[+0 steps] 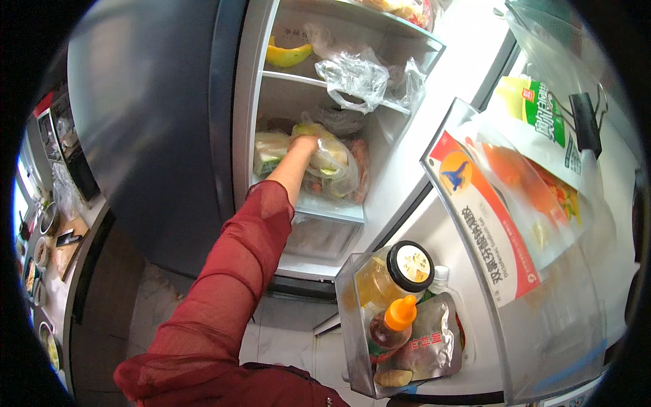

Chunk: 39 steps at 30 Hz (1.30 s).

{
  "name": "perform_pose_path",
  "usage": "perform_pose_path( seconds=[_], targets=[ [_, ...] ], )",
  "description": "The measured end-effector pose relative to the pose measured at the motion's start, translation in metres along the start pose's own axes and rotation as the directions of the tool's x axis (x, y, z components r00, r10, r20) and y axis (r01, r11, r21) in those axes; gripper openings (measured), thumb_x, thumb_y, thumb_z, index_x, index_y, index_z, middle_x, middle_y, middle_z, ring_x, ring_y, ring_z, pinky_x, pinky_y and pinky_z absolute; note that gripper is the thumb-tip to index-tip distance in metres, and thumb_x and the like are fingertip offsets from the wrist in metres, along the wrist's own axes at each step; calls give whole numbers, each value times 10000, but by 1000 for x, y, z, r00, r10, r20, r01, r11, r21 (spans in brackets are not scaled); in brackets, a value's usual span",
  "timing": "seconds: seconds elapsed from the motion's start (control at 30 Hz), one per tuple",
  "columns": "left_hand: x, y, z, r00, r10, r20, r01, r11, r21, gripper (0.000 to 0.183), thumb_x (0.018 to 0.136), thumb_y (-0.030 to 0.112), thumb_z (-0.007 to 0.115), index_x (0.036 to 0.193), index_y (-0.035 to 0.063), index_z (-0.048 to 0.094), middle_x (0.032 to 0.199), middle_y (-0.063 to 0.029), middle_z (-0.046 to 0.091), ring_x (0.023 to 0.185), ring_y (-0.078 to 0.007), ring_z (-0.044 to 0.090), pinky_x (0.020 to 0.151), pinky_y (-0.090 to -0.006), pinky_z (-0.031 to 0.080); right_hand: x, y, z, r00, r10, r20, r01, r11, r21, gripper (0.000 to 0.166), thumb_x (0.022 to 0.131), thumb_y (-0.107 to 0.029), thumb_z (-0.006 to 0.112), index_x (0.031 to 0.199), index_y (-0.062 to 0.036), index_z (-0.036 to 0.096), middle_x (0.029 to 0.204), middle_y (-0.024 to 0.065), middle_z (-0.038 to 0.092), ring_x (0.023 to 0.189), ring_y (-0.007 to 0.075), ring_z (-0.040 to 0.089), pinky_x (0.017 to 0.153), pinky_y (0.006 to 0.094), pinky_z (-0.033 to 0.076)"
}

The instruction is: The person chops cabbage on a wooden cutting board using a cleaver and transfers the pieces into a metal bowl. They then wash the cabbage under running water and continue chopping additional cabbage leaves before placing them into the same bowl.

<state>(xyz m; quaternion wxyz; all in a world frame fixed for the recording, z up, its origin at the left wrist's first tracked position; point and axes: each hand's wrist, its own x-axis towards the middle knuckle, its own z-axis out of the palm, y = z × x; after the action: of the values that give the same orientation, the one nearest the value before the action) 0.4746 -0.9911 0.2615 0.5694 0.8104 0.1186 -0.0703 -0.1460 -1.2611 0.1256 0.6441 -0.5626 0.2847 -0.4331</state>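
Note:
My left hand (306, 142), in a sheer dark red sleeve, reaches into an open refrigerator and grips the upper part of a clear plastic bag (333, 165). Pale green vegetables show through the film; my fingertips are partly hidden. Left of that bag lies another wrapped bundle of green and white produce (269, 152). Against its right side is a bag with reddish contents (360, 163). All rest on a low shelf above a clear drawer (325, 236). My right hand is out of view.
A yellow banana-like fruit (289, 55) and crumpled plastic bags (356, 76) occupy the shelf above. On the right, the open door's bins hold a black-lidded jar (411, 267), an orange-capped bottle (391, 325), a silver pouch (432, 336) and a medicine box (483, 224). A counter (91, 224) stands far left.

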Motion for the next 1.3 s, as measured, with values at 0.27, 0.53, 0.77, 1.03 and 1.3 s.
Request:
perform_pose_path(
  seconds=[0.27, 0.53, 0.77, 1.03, 1.3],
  targets=[
    [-68, -3, -10, 982, 126, -139, -149, 974, -170, 730, 727, 408, 662, 1265, 0, 383, 1248, -200, 485, 1110, -305, 523, 916, -392, 430, -2, 1, -3, 999, 15, 29, -15, 1000, -2, 603, 927, -401, 417, 1353, -29, 206, 1345, 176, 317, 1210, 288, 372, 1018, 458, 333],
    [-246, 13, 15, 139, 961, -240, -649, 271, 711, 560, 726, 204, 611, 1250, 80, 459, 1310, -189, 392, 1201, -365, 384, 1010, -500, 268, -4, -3, -11, 1000, 14, 20, -13, 1000, -16, 597, 930, -396, 414, 1351, -28, 206, 1344, 176, 317, 1210, 288, 372, 1020, 458, 330],
    [-202, -18, 29, 291, 926, 238, -471, -78, 879, 658, 680, 381, 675, 1272, 179, 468, 1285, -97, 467, 1223, -268, 391, 1043, -494, 240, -10, -3, -19, 1000, 10, 23, -10, 1000, -15, 591, 933, -391, 411, 1350, -26, 206, 1344, 176, 316, 1210, 288, 372, 1022, 458, 328],
    [-179, -36, 6, 289, 950, 122, -588, 76, 805, 636, 695, 271, 701, 1270, 155, 458, 1169, -76, 526, 1192, -249, 419, 960, -520, 335, -21, -4, -34, 1000, -4, -3, 4, 1000, -16, 584, 935, -386, 407, 1348, -25, 206, 1344, 177, 316, 1210, 288, 371, 1024, 458, 326],
    [-221, -39, 5, 290, 951, 104, -588, 91, 804, 663, 692, 229, 702, 1293, 155, 432, 1350, -110, 382, 1276, -287, 328, 1002, -599, 234, -31, -6, -43, 1000, -14, 2, 14, 1000, -3, 577, 938, -380, 404, 1346, -24, 206, 1344, 177, 315, 1210, 289, 371, 1026, 458, 323]
  ],
)
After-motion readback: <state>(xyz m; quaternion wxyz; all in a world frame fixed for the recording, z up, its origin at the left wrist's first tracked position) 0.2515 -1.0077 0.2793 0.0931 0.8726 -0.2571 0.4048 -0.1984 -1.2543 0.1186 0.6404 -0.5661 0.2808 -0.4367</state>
